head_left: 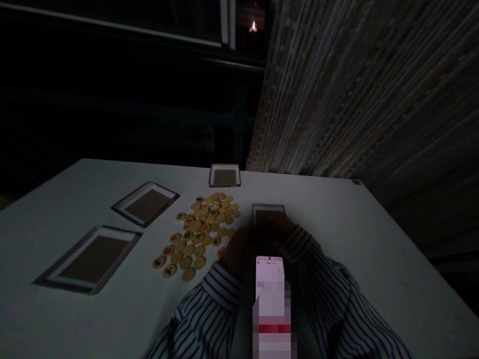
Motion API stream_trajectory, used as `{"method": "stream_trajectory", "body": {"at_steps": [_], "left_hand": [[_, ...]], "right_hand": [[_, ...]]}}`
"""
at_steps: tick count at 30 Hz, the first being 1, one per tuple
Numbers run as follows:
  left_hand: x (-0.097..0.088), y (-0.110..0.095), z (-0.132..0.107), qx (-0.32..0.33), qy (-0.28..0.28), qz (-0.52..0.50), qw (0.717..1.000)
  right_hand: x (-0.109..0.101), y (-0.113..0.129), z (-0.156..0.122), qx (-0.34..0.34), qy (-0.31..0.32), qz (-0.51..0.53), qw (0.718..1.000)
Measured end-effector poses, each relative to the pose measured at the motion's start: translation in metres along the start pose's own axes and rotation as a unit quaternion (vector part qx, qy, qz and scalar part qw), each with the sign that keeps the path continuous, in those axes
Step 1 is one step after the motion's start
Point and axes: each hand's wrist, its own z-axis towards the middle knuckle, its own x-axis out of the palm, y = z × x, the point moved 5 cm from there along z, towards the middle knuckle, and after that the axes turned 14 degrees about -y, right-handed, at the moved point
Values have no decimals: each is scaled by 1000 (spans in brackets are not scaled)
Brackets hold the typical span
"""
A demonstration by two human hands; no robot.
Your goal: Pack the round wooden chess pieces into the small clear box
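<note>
A lit phone [270, 294] stands upright low in the middle of the view, its screen facing me. My left hand [235, 252] and my right hand [279, 229] are dark shapes behind its top edge, both in striped sleeves. Their fingers are lost in the gloom, so I cannot make out the grip. Just left of my left hand lies a loose heap of round wooden game discs [202, 227] with red and black marks, spread on the white table [355, 249]. A small tray [268, 213] sits right behind my right hand.
Three more shallow trays with brown floors lie on the table: a large tray [92, 259] at the front left, another large tray [145, 203] behind it, and a small tray [224, 175] at the far edge. A ribbed wall [355, 89] rises at the right. The room is very dark.
</note>
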Motion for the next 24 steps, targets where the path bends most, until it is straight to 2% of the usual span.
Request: {"method": "stream_trajectory", "body": {"at_steps": [4,5,7,14,24], "left_hand": [[-2,-1,-1,-6,12,8,1000],[-4,1,-1,-15,-15,10,1000],[-3,2,-2,-3,-31,1,1000],[-1,-1,-1,13,-35,-6,999],[-2,-4,0,-3,-35,20,999]], "right_hand": [[-3,1,-1,-5,-5,-17,1000],[-4,0,-1,0,-3,-25,1000],[-6,-3,-2,9,8,-42,999],[-12,-16,-8,23,39,-120,992],[-14,-12,-9,36,45,-112,992]]}}
